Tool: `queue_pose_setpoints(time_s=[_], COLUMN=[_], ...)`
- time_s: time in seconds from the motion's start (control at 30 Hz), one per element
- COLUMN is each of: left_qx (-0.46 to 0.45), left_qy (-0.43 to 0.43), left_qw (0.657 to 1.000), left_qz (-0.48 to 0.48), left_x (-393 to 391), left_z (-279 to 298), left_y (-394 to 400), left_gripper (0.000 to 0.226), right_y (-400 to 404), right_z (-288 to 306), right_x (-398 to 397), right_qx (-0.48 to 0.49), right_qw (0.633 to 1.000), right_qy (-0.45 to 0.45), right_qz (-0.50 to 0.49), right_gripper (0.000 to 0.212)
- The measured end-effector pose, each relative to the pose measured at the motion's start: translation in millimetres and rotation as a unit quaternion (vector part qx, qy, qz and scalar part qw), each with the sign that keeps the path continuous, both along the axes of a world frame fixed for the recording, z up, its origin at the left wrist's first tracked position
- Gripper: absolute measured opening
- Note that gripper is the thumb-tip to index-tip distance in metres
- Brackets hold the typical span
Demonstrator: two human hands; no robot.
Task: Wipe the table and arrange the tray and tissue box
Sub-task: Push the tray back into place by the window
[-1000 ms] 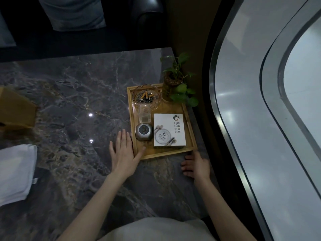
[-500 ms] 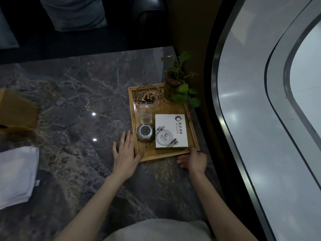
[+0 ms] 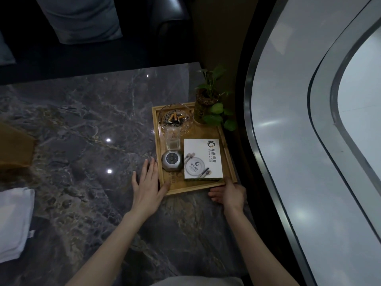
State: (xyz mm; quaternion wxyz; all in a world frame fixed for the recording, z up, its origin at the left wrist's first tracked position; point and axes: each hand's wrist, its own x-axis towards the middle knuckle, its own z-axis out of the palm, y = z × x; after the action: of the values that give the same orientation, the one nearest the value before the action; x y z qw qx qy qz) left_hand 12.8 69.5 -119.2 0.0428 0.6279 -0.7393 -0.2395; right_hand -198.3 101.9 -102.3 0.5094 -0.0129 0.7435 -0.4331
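Note:
The wooden tray (image 3: 191,190) sits at the right end of the dark marble table (image 3: 82,124). It holds a glass ashtray (image 3: 175,118) with butts, a small glass (image 3: 172,139), a silver gadget (image 3: 172,161) and a white card box (image 3: 202,157). My left hand (image 3: 147,188) lies flat on the table, fingers apart, against the tray's near left corner, thumb along the front rim. My right hand (image 3: 231,195) grips the near right corner, thumb over the rim. The brown tissue box (image 3: 14,149) stands at the far left, partly out of frame.
A folded white cloth (image 3: 14,221) lies at the table's near left. A potted plant (image 3: 208,102) stands in the tray's far right corner. The table's right edge runs just beside the tray, next to a curved glass railing (image 3: 268,162). A dark sofa is behind the table.
My right hand rose from the table below the tray to its near right corner and took hold of the rim. My left hand stays against the near left corner.

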Motion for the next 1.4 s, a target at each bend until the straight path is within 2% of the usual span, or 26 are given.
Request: queue_pose_setpoints(time_s=[0.13,0.3,0.73,1.4], left_qx=[0.0,0.006,0.006,0.012], left_qy=[-0.004,0.003,0.002,-0.003], left_qw=[1.0,1.0,1.0,1.0], left_qz=[-0.005,-0.003,0.01,0.026], left_x=[-6.2,-15.9,-23.4,-30.5], left_z=[1.4,2.3,0.1,2.3], left_y=[-5.3,-7.6,-11.3,-18.3], left_gripper=[0.072,0.073,0.073,0.071], right_y=[-4.7,-6.7,-10.3,-23.7], right_z=[-1.4,1.3,-0.7,3.4], right_x=[-6.9,-13.7,-20.2,-25.2], right_qx=[0.001,-0.01,-0.001,0.018], right_qw=[1.0,1.0,1.0,1.0], right_qy=[-0.02,0.01,0.021,-0.004], right_qz=[-0.005,-0.014,-0.008,0.01], right_gripper=[0.043,0.041,0.041,0.051])
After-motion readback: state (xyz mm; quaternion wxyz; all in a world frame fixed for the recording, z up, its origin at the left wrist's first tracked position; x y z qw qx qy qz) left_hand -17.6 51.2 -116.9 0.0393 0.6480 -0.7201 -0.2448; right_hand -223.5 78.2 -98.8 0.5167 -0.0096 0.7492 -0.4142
